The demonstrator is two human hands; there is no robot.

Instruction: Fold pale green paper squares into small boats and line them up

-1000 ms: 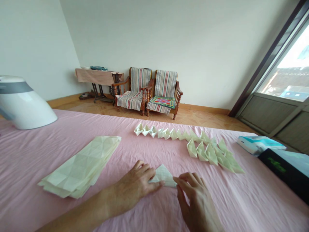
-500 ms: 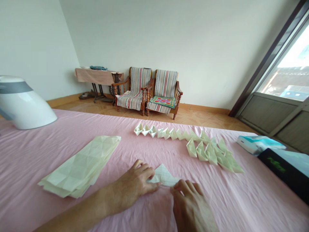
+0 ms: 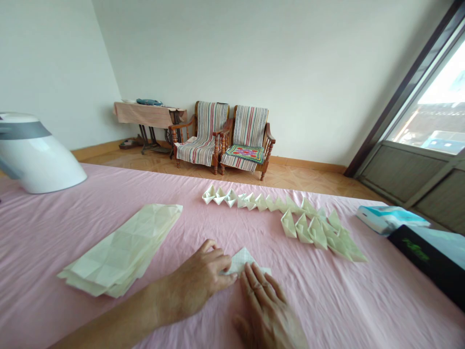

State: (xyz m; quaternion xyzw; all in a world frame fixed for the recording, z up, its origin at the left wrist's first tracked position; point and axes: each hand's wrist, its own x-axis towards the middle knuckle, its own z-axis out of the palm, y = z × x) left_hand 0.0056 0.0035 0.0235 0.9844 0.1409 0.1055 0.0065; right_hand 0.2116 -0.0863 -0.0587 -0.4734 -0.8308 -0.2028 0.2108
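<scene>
A small folded piece of white paper [image 3: 242, 258] lies on the pink cloth [image 3: 90, 203] in front of me. My left hand [image 3: 198, 283] holds its left edge down with curled fingers. My right hand [image 3: 267, 308] lies flat, fingers stretched out and together, pressing on the paper's right part. A stack of creased white sheets [image 3: 119, 249] sits to the left. Two rows of folded paper boats [image 3: 290, 218] stretch across the cloth beyond my hands.
A white and grey appliance [image 3: 34, 155] stands at the far left. A teal box [image 3: 388, 218] and a black box [image 3: 428, 261] lie at the right edge. Two striped wooden chairs [image 3: 225, 140] and a small table [image 3: 148, 116] stand against the far wall.
My right hand has gone from pinching the paper's right corner to lying flat on it, sliding left over the fold. My left hand stays put.
</scene>
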